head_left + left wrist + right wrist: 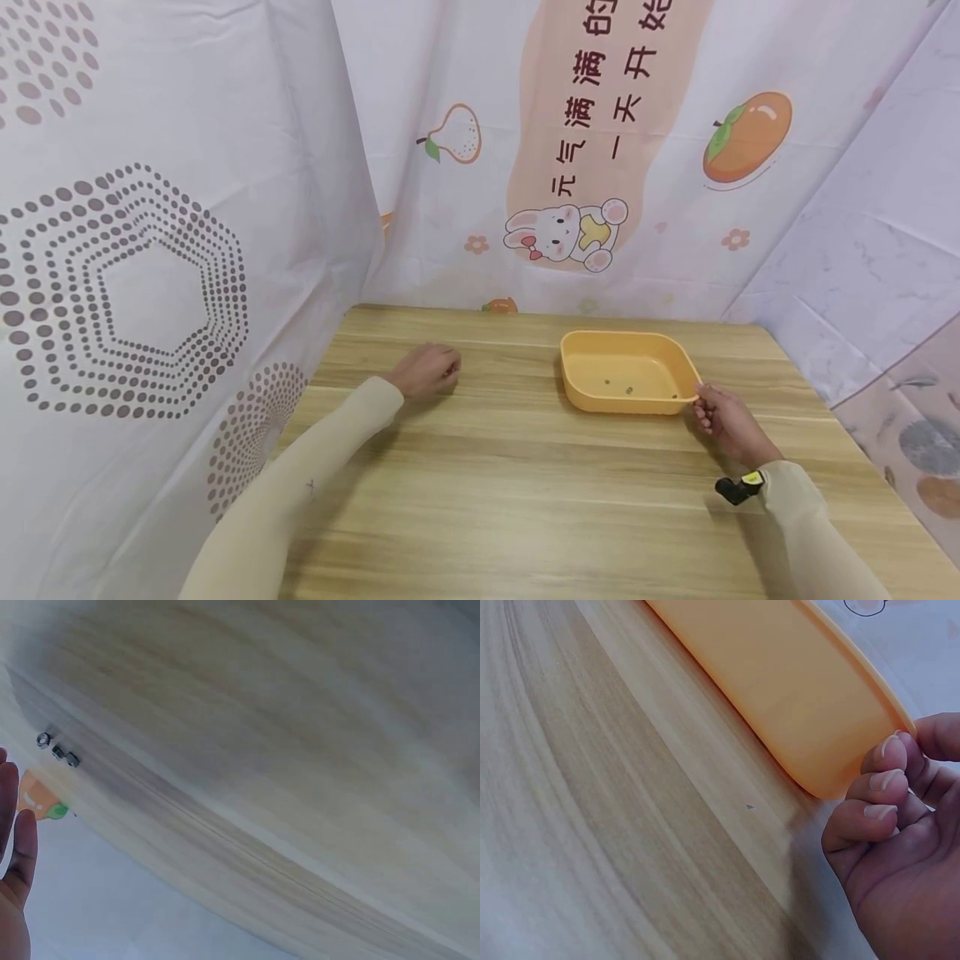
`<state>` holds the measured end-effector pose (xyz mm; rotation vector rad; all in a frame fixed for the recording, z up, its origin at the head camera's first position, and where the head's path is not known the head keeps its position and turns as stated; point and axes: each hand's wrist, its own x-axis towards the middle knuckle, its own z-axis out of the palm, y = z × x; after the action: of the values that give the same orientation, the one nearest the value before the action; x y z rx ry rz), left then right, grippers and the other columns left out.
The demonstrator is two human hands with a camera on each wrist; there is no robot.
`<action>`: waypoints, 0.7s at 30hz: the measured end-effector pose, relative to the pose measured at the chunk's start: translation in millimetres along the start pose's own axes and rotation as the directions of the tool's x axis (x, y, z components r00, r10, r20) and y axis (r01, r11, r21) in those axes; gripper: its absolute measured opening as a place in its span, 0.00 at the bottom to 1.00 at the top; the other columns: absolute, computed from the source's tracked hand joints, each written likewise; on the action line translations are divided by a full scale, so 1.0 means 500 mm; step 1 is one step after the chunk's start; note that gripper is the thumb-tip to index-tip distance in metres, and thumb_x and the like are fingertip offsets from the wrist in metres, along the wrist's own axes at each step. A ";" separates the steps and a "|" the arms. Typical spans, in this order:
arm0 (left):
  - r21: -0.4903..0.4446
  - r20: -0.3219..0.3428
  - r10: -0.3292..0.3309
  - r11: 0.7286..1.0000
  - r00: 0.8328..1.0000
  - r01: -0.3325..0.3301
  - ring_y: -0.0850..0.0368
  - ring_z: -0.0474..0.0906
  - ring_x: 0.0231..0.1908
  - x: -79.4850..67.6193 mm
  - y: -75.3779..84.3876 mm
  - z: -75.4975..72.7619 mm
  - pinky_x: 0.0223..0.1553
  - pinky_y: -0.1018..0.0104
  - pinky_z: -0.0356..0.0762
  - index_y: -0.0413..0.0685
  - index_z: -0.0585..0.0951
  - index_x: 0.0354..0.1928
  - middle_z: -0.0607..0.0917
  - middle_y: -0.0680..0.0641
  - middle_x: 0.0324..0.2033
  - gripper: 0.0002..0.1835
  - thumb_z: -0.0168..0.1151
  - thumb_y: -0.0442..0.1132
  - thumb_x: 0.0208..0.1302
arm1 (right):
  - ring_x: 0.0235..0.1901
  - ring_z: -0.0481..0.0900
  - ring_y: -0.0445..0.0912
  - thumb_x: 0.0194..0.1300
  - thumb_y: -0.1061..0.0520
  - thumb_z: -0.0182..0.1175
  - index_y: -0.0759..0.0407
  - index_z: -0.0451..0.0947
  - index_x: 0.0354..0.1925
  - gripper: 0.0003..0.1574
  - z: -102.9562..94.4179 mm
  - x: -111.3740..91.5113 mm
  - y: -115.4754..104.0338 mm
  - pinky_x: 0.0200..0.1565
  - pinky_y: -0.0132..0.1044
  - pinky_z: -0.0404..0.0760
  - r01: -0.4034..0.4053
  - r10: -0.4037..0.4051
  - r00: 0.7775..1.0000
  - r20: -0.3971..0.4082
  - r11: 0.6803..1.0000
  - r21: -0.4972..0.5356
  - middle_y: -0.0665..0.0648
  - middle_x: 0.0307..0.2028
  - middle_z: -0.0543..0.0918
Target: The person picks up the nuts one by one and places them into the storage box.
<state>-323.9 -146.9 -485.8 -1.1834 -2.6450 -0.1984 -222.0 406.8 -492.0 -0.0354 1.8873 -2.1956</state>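
Observation:
My right hand (731, 425) pinches the near right corner of a yellow-orange plastic tray (626, 406) between thumb and curled forefinger. In the right wrist view the other fingers (870, 817) fold below the rim. Three small dark nuts (628, 390) lie apart on the tray's floor. My left hand (429, 369) is low over the table's far left part, its fingers bent loosely. Its thumb (22, 851) and a finger stand apart in the left wrist view. Close by on the wood sit three small metal nuts (58, 751), hidden by the hand in the head view.
The wood-grain table (480, 500) ends at a printed curtain (435, 208) at the back. Another patterned curtain (165, 333) hangs along the left edge, and one (862, 292) on the right. A black device (738, 488) is strapped to the right wrist.

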 end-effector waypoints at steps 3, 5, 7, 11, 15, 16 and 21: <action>0.005 -0.020 0.016 1.000 1.000 -0.016 0.69 0.71 0.23 0.009 0.002 -0.002 0.27 0.74 0.71 0.53 0.79 0.30 0.78 0.59 0.26 0.03 0.60 0.39 0.62 | 0.20 0.68 0.40 0.77 0.53 0.40 0.61 0.68 0.32 0.18 0.002 0.000 -0.005 0.21 0.31 0.69 0.001 -0.001 1.000 0.005 1.000 -0.010 0.51 0.22 0.73; -0.003 -0.036 0.029 1.000 0.999 -0.029 0.68 0.72 0.24 0.015 0.003 -0.003 0.27 0.73 0.72 0.52 0.80 0.30 0.79 0.58 0.26 0.03 0.60 0.38 0.61 | 0.20 0.68 0.40 0.77 0.53 0.40 0.61 0.68 0.32 0.18 0.003 -0.001 -0.007 0.21 0.31 0.69 0.002 -0.002 1.000 0.008 1.000 -0.015 0.51 0.22 0.73; 0.001 -0.038 0.034 0.999 0.999 -0.034 0.67 0.72 0.24 0.021 0.004 -0.001 0.27 0.72 0.72 0.52 0.79 0.30 0.79 0.58 0.27 0.03 0.59 0.38 0.61 | 0.20 0.68 0.40 0.77 0.53 0.40 0.61 0.68 0.32 0.19 0.004 -0.001 -0.008 0.21 0.31 0.69 0.001 -0.001 1.000 0.009 1.000 -0.017 0.51 0.22 0.73; 0.029 -0.021 0.045 0.999 0.999 -0.044 0.68 0.73 0.26 0.032 0.005 0.006 0.28 0.74 0.73 0.53 0.80 0.31 0.79 0.58 0.27 0.03 0.57 0.39 0.61 | 0.20 0.68 0.40 0.77 0.53 0.40 0.61 0.68 0.31 0.19 0.005 -0.001 -0.009 0.21 0.31 0.70 -0.002 0.002 1.000 0.003 1.000 -0.017 0.51 0.22 0.73; 0.030 -0.003 0.045 0.999 0.999 -0.045 0.68 0.73 0.26 0.042 0.009 0.010 0.29 0.73 0.73 0.53 0.80 0.32 0.79 0.58 0.27 0.04 0.56 0.39 0.61 | 0.19 0.68 0.40 0.77 0.53 0.40 0.61 0.67 0.31 0.18 0.006 -0.002 -0.008 0.21 0.31 0.69 -0.002 0.002 1.000 -0.008 1.000 -0.023 0.51 0.22 0.73; 0.028 -0.001 0.043 0.999 0.999 -0.043 0.68 0.73 0.26 0.044 0.011 0.010 0.30 0.73 0.73 0.53 0.80 0.32 0.79 0.58 0.27 0.04 0.56 0.39 0.61 | 0.19 0.68 0.40 0.77 0.54 0.40 0.61 0.67 0.31 0.18 0.005 -0.003 -0.007 0.21 0.31 0.69 -0.002 0.001 1.000 -0.008 1.000 -0.026 0.51 0.22 0.74; 0.033 -0.022 0.065 0.997 0.998 -0.065 0.67 0.72 0.25 0.054 0.023 0.008 0.30 0.71 0.73 0.52 0.80 0.31 0.80 0.58 0.27 0.04 0.57 0.39 0.62 | 0.20 0.67 0.39 0.77 0.53 0.39 0.61 0.67 0.32 0.18 -0.001 0.000 0.000 0.21 0.31 0.69 0.014 -0.014 1.000 -0.009 0.999 -0.037 0.50 0.22 0.73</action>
<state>-333.3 -119.1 -482.1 -1.2471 -2.5761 -0.1567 -222.0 407.1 -492.3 -0.0451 1.9386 -2.1730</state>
